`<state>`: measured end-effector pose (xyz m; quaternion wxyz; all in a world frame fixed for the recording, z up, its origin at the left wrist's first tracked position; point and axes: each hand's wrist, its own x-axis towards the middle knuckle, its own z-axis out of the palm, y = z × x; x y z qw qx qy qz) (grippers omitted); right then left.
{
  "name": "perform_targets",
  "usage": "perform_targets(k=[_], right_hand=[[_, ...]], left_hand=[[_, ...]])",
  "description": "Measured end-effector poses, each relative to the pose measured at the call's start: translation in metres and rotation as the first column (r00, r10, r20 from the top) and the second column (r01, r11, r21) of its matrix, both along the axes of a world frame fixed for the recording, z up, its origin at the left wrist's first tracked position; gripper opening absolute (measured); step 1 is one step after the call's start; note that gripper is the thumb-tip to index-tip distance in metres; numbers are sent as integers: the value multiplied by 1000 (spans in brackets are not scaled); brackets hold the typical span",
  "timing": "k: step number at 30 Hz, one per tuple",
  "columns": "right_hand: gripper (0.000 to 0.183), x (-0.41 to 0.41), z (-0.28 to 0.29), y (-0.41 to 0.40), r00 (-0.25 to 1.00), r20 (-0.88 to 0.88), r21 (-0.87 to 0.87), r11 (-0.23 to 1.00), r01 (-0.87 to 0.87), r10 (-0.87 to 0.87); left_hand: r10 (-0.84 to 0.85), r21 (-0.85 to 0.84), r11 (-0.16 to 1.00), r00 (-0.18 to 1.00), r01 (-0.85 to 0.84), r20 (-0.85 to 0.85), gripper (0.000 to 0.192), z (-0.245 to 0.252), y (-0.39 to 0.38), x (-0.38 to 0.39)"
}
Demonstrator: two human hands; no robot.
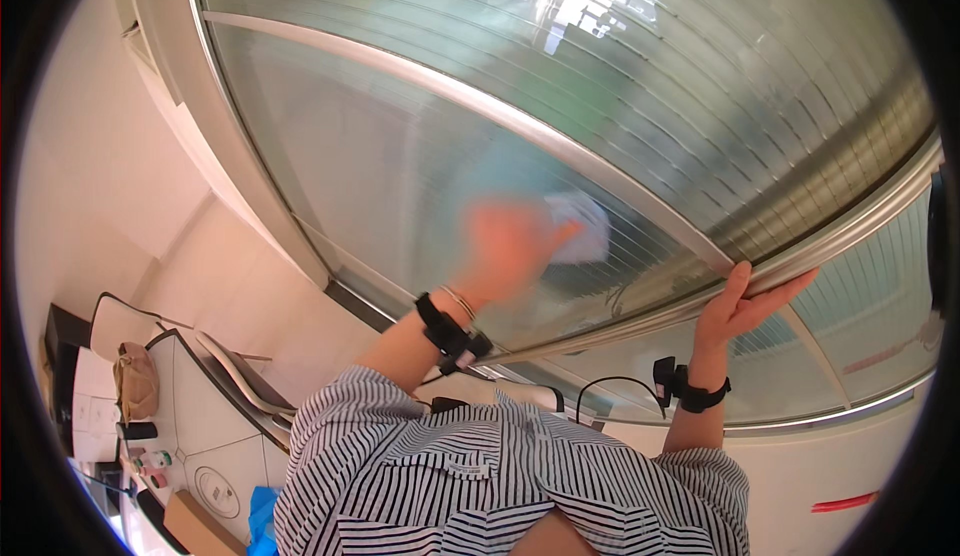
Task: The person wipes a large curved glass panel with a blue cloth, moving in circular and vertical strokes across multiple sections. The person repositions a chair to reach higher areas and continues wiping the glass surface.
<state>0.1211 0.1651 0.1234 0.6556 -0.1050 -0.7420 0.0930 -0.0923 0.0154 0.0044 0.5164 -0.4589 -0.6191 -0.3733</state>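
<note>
In the head view a metal-framed ribbed glass panel (360, 143) stands tilted across the picture, crossed by a metal bar (465, 87). My left hand (506, 248), blurred, is at the lower pane with a white cloth (589, 227) under its fingers. Farther right, my right hand (726, 316) grips the panel's metal edge rail (832, 248), its thumb near the end of the crossbar. Black straps with small devices are on both wrists. The left palm is hidden.
Another framed glass panel (795, 376) runs behind the rail at right. At lower left a white table (217, 436) holds a brown bag (136, 382), a cardboard box (196, 526) and small containers. A chair (244, 380) stands beside it. A red strip (844, 502) marks the white surface at lower right.
</note>
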Motion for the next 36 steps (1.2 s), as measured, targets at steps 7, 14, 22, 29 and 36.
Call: perform_targets(k=[7,14,22,29,36], right_hand=[[81,0,-2,0,999,-24,-24,999,31,-32],[80,2,-3,3,994,4,13,993,113,-114],[80,6,-1,5,984,19,2,984,179,-179],[80,6,0,5,977,29,41,977,210,-211],[78,11,2,2,970,30,63,969,240,-242]], left_hand=[[334,172,873,817,-456,470,68,17,-67,-139],[228,138,925,808,-354,544,73,-40,-27,-76],[110,-117,991,864,-60,491,56,-131,-2,34],[346,-182,935,661,-305,666,76,-90,-26,-39],[426,-247,873,412,-420,805,61,-83,-61,-110]])
